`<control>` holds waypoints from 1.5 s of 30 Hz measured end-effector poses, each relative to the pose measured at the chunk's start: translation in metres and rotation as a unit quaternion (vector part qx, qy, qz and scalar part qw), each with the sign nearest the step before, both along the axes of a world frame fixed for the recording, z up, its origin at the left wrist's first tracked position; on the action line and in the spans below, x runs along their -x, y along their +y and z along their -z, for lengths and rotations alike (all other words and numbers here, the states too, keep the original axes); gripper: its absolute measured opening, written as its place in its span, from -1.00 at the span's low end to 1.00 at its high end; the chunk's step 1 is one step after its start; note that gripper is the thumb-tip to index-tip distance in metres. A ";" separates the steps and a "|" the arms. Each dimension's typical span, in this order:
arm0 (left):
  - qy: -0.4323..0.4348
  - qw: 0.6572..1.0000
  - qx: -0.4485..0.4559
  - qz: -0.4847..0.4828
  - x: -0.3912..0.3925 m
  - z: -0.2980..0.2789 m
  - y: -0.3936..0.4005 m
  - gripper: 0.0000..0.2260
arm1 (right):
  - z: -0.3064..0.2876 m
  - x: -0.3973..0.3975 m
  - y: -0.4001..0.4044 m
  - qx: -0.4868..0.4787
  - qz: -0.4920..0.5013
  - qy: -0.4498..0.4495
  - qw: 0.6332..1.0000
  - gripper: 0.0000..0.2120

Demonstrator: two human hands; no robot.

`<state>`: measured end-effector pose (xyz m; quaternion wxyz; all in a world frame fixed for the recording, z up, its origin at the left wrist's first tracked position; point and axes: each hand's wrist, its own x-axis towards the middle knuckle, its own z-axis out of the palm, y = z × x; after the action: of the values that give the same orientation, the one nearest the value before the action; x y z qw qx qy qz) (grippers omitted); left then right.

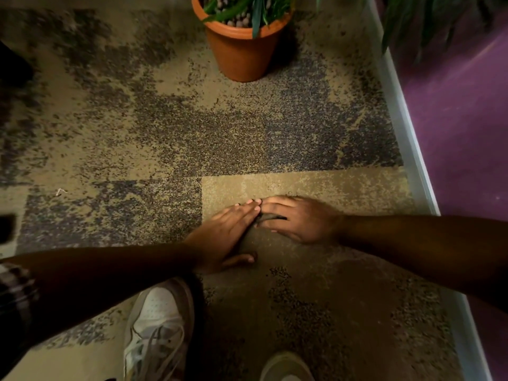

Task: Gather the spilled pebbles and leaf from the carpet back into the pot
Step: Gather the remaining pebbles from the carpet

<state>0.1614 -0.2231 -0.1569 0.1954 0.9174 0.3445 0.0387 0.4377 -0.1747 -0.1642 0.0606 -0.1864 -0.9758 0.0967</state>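
Meeting fingertip to fingertip on the tan patch of carpet (316, 182), the two hands form a cupped wall low over the floor. The left hand (231, 229) lies with its fingers straight and pressed together, its thumb stretched out along the carpet on the near side. The right hand (294, 218) comes in from the right with its fingers loosely curved, thumb lowest, and a dark shape shows in the gap under its fingers; whether that is a pebble, the leaf or only shadow cannot be told, nor whether the fingers close on anything. Far from the hands, at the top of the scene, stands the terracotta pot (242, 53), upright on the mottled part of the carpet, with brown pebbles (242, 19) heaped inside it and green leaves (255, 9) hanging over its rim. Near the bottom edge are two white shoes (156, 334), and a pale skirting strip (406, 138) runs along the right beside a purple floor (461, 119).
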 end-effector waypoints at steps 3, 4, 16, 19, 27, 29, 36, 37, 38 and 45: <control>-0.012 1.000 -0.016 -0.002 0.000 -0.001 0.000 -0.10 | -0.005 -0.005 0.009 -0.043 -0.035 0.002 0.998 -0.73; -0.009 1.000 -0.025 -0.002 -0.001 -0.001 0.000 -0.12 | -0.007 -0.006 0.012 -0.055 -0.042 0.006 0.998 -0.75; -0.017 0.986 -0.153 0.059 -0.034 0.001 0.026 -0.66 | -0.021 -0.004 0.043 -0.069 -0.021 -0.032 0.997 -0.74; -0.028 0.976 -0.168 0.136 -0.031 0.000 0.036 -0.73 | -0.019 -0.007 0.049 -0.087 0.003 -0.025 0.996 -0.78; -0.011 0.951 -0.195 0.238 -0.016 -0.001 0.058 -0.77 | -0.022 -0.013 0.056 -0.093 0.041 -0.051 0.994 -0.78; -0.004 0.948 -0.196 0.253 0.000 -0.004 0.063 -0.76 | -0.024 -0.016 0.057 -0.090 0.048 -0.048 0.994 -0.79; 0.033 0.941 -0.207 0.264 0.064 -0.005 0.066 -0.65 | -0.023 -0.034 0.057 -0.133 0.020 -0.045 0.990 -0.77; 0.036 0.944 -0.200 0.259 0.065 -0.007 0.067 -0.66 | -0.023 -0.034 0.058 -0.128 0.022 -0.049 0.990 -0.77; 0.035 0.949 -0.191 0.250 0.064 -0.009 0.068 -0.67 | -0.022 -0.033 0.060 -0.120 0.026 -0.053 0.991 -0.77; 0.026 0.967 -0.171 0.187 0.033 -0.009 0.074 -0.73 | -0.022 -0.029 0.066 -0.104 0.058 -0.078 0.990 -0.77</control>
<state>0.1286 -0.1489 -0.1481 0.0305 0.9859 0.1602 0.0365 0.4668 -0.1091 -0.1418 0.0087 -0.2428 -0.9697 -0.0240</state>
